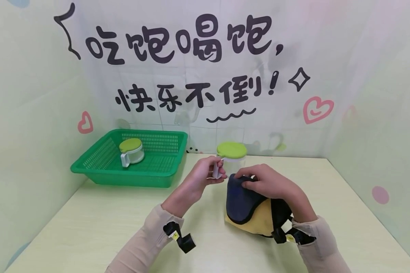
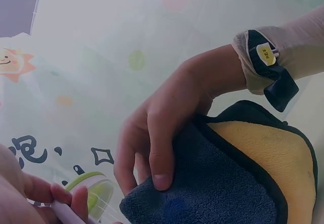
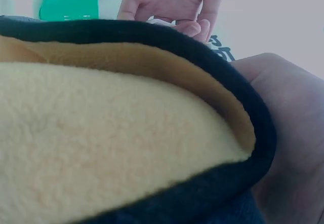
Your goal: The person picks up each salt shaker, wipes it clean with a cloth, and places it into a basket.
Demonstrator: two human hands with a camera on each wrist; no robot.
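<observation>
Nearest to us on the pale table (image 1: pixel 99 231), the cloth (image 1: pixel 240 203) stands folded, its blue face on one side and its yellow face on the other, with a dark edging. We hold its upper edge in the right hand (image 1: pixel 270 182), the thumb on the blue face and the fingers behind it.

Just beyond the cloth is the jar (image 1: pixel 234 164), with its green lid (image 1: pixel 231 150) on. We grip its white handle (image 1: pixel 217 172) in the left hand (image 1: pixel 205 172), with the fingers curled round it. The cloth hides the foot of the jar in the head view, so we cannot tell whether the jar rests on the table or is lifted, nor whether the cloth touches it.

We judge the step in hand to be wiping the jar, with cloth and jar brought close together. The next move calls for a firm left grip on the handle, the jar level, and the cloth laid flat against the clear wall. Pressing too hard could twist the jar about its handle.

Farther to the left, the green basket (image 1: pixel 123 179) holds a second jar (image 1: pixel 135 155), lidded and upright. Behind everything hangs the printed wall sheet (image 1: pixel 198 129).
</observation>
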